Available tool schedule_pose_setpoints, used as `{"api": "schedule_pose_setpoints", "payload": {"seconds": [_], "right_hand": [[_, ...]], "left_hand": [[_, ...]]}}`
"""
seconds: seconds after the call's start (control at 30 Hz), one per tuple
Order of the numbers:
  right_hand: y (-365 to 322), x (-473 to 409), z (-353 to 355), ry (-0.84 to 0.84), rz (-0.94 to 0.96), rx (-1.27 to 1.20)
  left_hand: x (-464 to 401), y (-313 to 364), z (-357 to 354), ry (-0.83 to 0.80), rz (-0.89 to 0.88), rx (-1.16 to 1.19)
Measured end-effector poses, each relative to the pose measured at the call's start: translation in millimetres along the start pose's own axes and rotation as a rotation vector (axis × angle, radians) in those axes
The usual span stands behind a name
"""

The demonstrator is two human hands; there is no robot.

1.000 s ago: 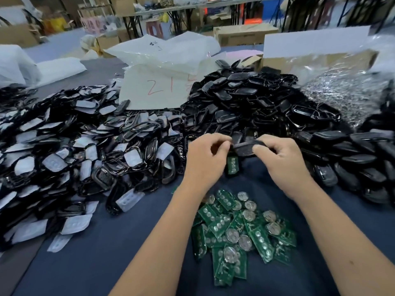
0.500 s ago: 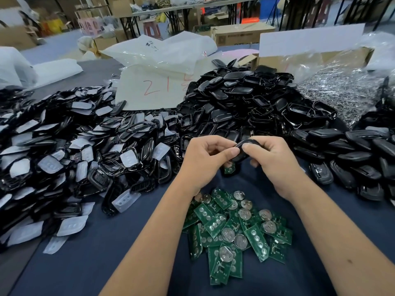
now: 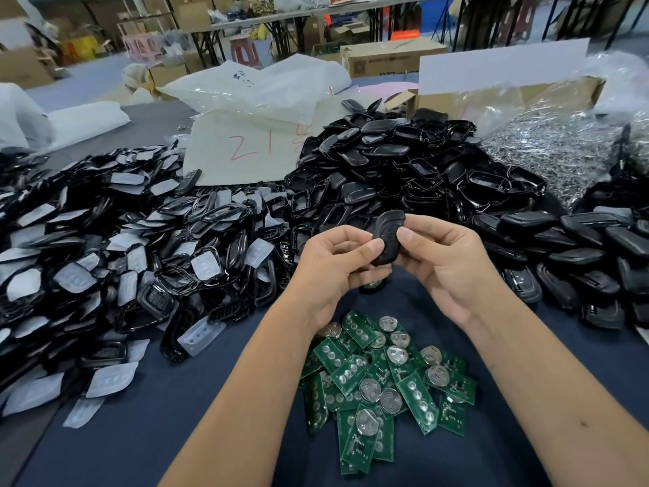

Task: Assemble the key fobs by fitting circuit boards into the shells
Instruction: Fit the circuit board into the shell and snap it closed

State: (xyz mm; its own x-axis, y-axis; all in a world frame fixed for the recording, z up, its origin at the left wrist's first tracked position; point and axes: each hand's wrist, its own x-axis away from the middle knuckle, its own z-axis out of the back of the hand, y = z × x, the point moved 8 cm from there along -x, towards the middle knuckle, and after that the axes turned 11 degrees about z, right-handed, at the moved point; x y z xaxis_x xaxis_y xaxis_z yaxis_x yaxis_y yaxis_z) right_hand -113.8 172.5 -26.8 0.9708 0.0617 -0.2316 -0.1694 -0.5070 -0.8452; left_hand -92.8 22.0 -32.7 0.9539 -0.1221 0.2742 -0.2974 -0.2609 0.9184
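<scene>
A black key fob shell (image 3: 387, 237) is held upright above the dark blue cloth, its smooth back toward me. My left hand (image 3: 333, 272) pinches its left edge with thumb and fingers. Its right edge is pinched by my right hand (image 3: 446, 265). A bit of green circuit board (image 3: 372, 285) shows just under my left fingers; whether it sits in the shell is hidden. A loose heap of green circuit boards (image 3: 382, 384) with round coin cells lies below my wrists.
A pile of shell frames with white button pads (image 3: 116, 261) fills the left. Black shell halves (image 3: 404, 170) are heaped behind my hands and on the right (image 3: 579, 254). A bag of metal parts (image 3: 555, 149) and white plastic bags (image 3: 253, 96) lie at the back.
Both hands lifted the shell and turned it from lying flat to standing upright. The green board that hung below the shell is now mostly hidden behind my left fingers.
</scene>
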Motion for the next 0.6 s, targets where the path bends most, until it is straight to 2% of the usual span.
{"api": "schedule_pose_setpoints", "payload": {"seconds": [0.27, 0.6], "right_hand": [[2, 1, -3, -0.006, 0.013, -0.081], [2, 2, -5, 0.024, 0.007, -0.074]], "left_hand": [[3, 1, -5, -0.047, 0.023, 0.031], [3, 10, -5, -0.022, -0.108, 0.01]]}}
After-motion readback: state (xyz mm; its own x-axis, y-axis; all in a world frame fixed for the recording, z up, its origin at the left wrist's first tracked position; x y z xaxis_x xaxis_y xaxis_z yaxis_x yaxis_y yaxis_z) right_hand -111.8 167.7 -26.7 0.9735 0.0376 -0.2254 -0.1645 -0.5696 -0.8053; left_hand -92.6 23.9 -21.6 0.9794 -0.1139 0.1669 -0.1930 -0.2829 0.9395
